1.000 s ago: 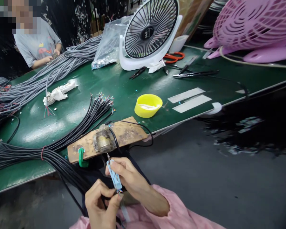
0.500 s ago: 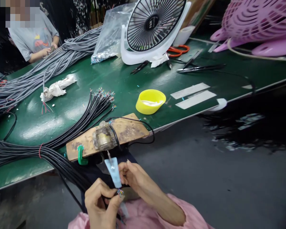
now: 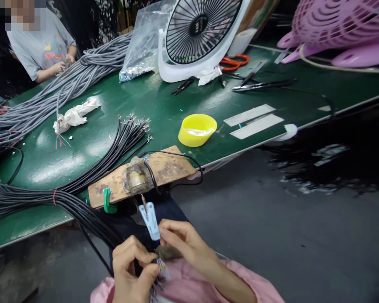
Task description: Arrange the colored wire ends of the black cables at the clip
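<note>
My left hand (image 3: 134, 267) is closed in a pinch on the end of a black cable, with its thin coloured wires (image 3: 160, 264) fanning out past the thumb. Close above it, my right hand (image 3: 185, 242) has thumb and fingers drawn together beside the lower end of a light blue clothespin (image 3: 149, 221); whether the fingertips grip anything is hidden. That clothespin sits on a thin metal shaft (image 3: 143, 200) coming out of a grimy motor-like block (image 3: 137, 177), fixed on a wooden board (image 3: 172, 166). More wire ends hang below my left hand.
Bundled black cables (image 3: 91, 176) lie across the green table (image 3: 50, 162) at left. A green clamp (image 3: 108, 202) grips the board. Farther back are a yellow bowl (image 3: 186, 136), white fan (image 3: 173, 75), orange-handled scissors (image 3: 236, 62), tweezers (image 3: 265, 85), grey cables (image 3: 82, 75) and a person (image 3: 44, 42).
The clothespin, smeared before, now shows its two legs clearly. My right hand's fingers have drawn closer together near its lower end. My left hand has barely moved.
</note>
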`<state>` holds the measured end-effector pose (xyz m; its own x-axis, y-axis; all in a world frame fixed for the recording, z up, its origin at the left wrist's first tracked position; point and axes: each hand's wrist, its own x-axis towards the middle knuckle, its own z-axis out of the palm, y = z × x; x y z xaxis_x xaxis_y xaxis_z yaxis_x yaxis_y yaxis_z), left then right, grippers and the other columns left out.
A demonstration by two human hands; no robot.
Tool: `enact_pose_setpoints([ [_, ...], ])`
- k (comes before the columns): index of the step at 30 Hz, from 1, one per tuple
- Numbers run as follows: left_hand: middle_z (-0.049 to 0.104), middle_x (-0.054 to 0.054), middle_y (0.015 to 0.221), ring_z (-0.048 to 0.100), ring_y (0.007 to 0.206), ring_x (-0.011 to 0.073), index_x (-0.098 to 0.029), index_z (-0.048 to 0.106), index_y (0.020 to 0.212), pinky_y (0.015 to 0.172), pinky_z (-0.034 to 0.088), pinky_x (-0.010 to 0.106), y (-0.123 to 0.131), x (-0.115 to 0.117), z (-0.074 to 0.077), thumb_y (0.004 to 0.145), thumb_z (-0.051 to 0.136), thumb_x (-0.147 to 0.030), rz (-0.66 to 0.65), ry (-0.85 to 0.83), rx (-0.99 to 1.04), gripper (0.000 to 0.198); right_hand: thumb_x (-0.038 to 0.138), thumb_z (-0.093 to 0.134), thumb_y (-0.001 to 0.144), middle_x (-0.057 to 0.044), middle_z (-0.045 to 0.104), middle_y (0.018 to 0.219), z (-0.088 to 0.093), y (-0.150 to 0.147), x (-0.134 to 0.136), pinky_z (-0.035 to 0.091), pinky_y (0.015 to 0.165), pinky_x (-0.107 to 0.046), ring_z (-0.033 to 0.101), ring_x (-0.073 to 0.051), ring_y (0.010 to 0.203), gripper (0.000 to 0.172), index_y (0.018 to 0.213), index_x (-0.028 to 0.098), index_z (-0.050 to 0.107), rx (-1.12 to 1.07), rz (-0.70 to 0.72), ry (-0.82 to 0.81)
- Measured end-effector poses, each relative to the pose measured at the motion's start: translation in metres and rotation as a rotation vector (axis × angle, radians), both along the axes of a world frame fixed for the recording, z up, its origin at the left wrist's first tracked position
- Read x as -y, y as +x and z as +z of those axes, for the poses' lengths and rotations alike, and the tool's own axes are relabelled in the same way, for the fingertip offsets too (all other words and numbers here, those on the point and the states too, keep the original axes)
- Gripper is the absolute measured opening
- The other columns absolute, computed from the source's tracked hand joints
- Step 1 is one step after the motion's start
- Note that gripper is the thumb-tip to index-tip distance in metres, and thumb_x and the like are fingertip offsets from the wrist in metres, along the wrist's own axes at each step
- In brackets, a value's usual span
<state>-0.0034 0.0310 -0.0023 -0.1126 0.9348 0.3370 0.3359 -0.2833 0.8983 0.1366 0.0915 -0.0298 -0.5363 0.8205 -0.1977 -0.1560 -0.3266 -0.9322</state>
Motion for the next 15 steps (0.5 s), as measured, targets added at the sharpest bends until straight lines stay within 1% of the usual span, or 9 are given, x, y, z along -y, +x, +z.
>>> enact_pose_setpoints([
  [3, 0.06, -0.002, 0.058, 0.054, 0.054, 0.0089, -0.018, 0.058, 0.069, 0.053, 0.042, 0.019, -0.005, 0.002, 0.004, 0.088, 0.062, -0.036, -0.082, 0.01, -0.078, 0.026, 0.056, 0.053, 0.087, -0.006, 0.065, 0.077, -0.004, -0.003, -0.001, 0.046, 0.068, -0.027, 0.058, -0.016, 0.071, 0.044, 0.072, 0.017, 0.065, 0.094, -0.063, 0.213],
  [5, 0.063, 0.0, 0.062, 0.057, 0.059, 0.0106, -0.017, 0.061, 0.076, 0.058, 0.045, 0.021, -0.011, 0.004, 0.008, 0.089, 0.06, -0.038, -0.148, 0.048, -0.168, 0.024, 0.055, 0.05, 0.09, -0.009, 0.068, 0.085, -0.008, -0.004, -0.001, 0.048, 0.073, -0.029, 0.061, -0.018, 0.078, 0.044, 0.079, 0.016, 0.068, 0.141, -0.057, 0.31],
  [7, 0.066, 0.003, 0.068, 0.061, 0.068, 0.0142, -0.017, 0.065, 0.083, 0.066, 0.048, 0.026, -0.019, 0.009, 0.01, 0.09, 0.057, -0.04, -0.205, 0.059, -0.26, 0.026, 0.056, 0.046, 0.091, -0.011, 0.069, 0.09, -0.013, -0.004, 0.0, 0.049, 0.076, -0.029, 0.063, -0.019, 0.083, 0.047, 0.087, 0.016, 0.069, 0.158, -0.007, 0.345],
  [9, 0.069, 0.005, 0.074, 0.063, 0.077, 0.0176, -0.017, 0.066, 0.087, 0.073, 0.049, 0.03, -0.028, 0.015, 0.01, 0.092, 0.053, -0.041, -0.229, 0.026, -0.289, 0.028, 0.058, 0.043, 0.092, -0.011, 0.07, 0.094, -0.017, -0.004, 0.001, 0.051, 0.077, -0.03, 0.065, -0.02, 0.085, 0.05, 0.092, 0.016, 0.07, 0.159, 0.047, 0.354],
  [12, 0.072, 0.006, 0.081, 0.066, 0.085, 0.0198, -0.018, 0.067, 0.091, 0.079, 0.051, 0.033, -0.037, 0.027, 0.006, 0.093, 0.052, -0.036, -0.211, -0.036, -0.241, 0.023, 0.06, 0.04, 0.092, -0.012, 0.068, 0.1, -0.02, -0.004, 0.002, 0.051, 0.078, -0.03, 0.064, -0.02, 0.09, 0.054, 0.1, 0.015, 0.069, 0.148, 0.105, 0.375],
  [15, 0.073, 0.007, 0.086, 0.066, 0.092, 0.0205, -0.018, 0.067, 0.092, 0.084, 0.051, 0.033, -0.038, 0.038, 0.001, 0.093, 0.054, -0.032, -0.176, -0.059, -0.25, 0.019, 0.064, 0.037, 0.091, -0.016, 0.063, 0.113, -0.021, -0.006, 0.002, 0.051, 0.079, -0.031, 0.061, -0.022, 0.099, 0.062, 0.112, 0.013, 0.065, 0.169, 0.158, 0.412],
])
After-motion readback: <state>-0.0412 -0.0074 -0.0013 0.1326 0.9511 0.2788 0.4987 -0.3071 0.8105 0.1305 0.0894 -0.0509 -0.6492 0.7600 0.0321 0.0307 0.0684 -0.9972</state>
